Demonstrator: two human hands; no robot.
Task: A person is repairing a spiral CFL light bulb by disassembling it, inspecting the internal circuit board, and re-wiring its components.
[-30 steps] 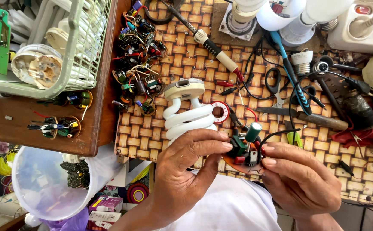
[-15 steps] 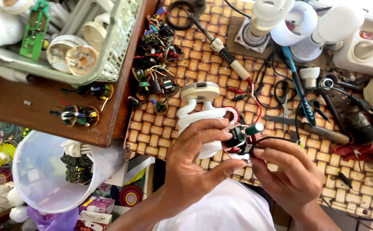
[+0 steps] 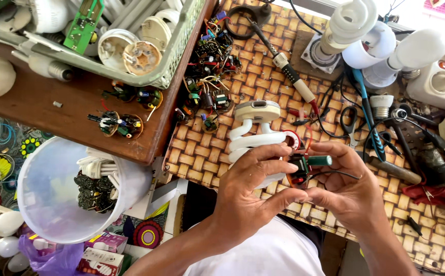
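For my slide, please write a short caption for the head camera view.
Both hands, left hand and right hand, hold a small circuit board above a spiral lamp on a woven mat.

Small lamp circuit board held between two hands

The circuit board [image 3: 301, 168] was small and round, crowded with dark parts, red windings and one green cylindrical capacitor [image 3: 319, 160] pointing right. It was held above the woven mat [image 3: 202, 153], pinched between the left hand [image 3: 248, 191] and the right hand [image 3: 347, 186], just in front of a white spiral bulb [image 3: 255, 138]. A thin black wire [image 3: 334, 174] ran from it across the right hand's fingers.
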